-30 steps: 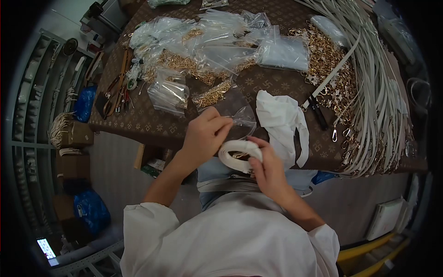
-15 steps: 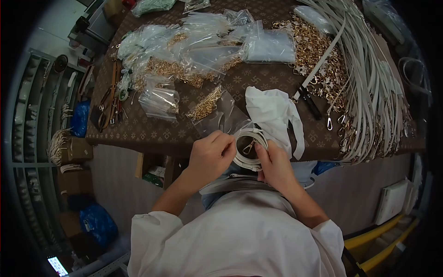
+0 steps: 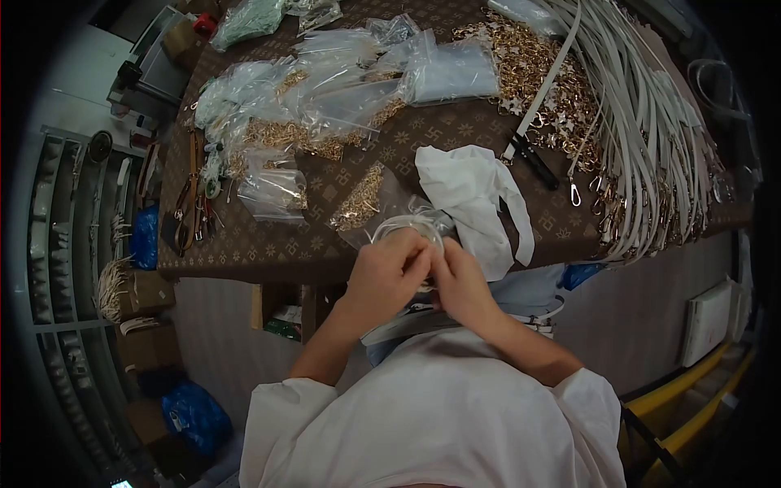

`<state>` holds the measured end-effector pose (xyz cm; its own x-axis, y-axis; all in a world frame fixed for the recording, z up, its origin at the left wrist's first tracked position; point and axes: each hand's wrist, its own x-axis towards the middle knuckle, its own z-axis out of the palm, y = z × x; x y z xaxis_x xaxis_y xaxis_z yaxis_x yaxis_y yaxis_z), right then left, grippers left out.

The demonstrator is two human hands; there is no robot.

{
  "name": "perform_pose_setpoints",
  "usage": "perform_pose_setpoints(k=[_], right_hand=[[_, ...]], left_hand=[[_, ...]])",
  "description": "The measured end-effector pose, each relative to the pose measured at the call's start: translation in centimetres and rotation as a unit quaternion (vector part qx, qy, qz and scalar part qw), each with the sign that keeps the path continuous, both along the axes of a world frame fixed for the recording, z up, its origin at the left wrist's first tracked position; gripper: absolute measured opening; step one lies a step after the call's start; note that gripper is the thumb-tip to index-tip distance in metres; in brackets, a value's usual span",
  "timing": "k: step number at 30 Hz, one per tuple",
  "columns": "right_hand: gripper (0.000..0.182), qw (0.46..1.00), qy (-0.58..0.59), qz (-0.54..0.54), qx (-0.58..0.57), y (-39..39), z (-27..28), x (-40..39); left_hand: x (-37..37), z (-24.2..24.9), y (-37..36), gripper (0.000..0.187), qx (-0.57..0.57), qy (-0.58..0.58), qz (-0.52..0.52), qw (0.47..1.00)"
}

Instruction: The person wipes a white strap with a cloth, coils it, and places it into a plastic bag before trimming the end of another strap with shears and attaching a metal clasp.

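Note:
A coiled white strap (image 3: 404, 222) is held between my two hands at the table's front edge, its outline partly blurred and covered by fingers. My left hand (image 3: 389, 275) is closed on the coil's left and lower side. On the right side, my right hand (image 3: 464, 281) pinches the same coil, close to my left fingertips. Just beyond the hands lies a clear bag with small gold hardware (image 3: 358, 199). A white cloth (image 3: 468, 183) rests to the right of the coil, and a black-handled tool (image 3: 535, 163) lies past it.
Clear plastic bags (image 3: 325, 89) and gold pieces cover the back of the patterned table (image 3: 244, 252). Gold clasps (image 3: 529, 73) and many long pale straps (image 3: 651, 154) lie at the right. Brown leather straps (image 3: 191, 195) are at the left. Shelves (image 3: 49, 244) stand beyond.
The coil has moved slightly left and up and turned, so its round opening no longer faces the camera. My hands have come closer together. The camera view has shifted a little.

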<state>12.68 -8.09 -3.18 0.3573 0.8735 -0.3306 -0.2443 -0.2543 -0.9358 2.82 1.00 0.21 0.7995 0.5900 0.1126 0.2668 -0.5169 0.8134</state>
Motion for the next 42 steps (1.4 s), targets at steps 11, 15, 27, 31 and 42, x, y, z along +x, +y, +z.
perform_pose_setpoints(k=[11, 15, 27, 31, 42], right_hand=[[0.030, 0.995, 0.094, -0.016, -0.026, -0.2, -0.3, 0.2], [0.028, 0.997, 0.059, 0.040, -0.004, 1.2, 0.5, 0.3], [0.031, 0.948, -0.226, -0.070, 0.213, -0.6, -0.5, 0.8], [0.030, 0.885, -0.434, -0.035, 0.164, 0.4, 0.7, 1.1], [0.021, 0.852, -0.490, -0.064, 0.174, 1.2, -0.4, 1.5]], left_hand=[[-4.1, -4.5, -0.7, 0.034, -0.616, -0.198, 0.160, 0.745], [-1.7, -5.7, -0.9, 0.031, -0.615, -0.293, 0.124, 0.722], [0.7, -3.9, -1.9, 0.028, -0.700, -0.316, 0.122, 0.629], [0.7, -4.2, -2.3, 0.030, -0.700, -0.311, 0.148, 0.625], [0.6, -3.8, -2.9, 0.029, -0.716, -0.259, 0.177, 0.624]])
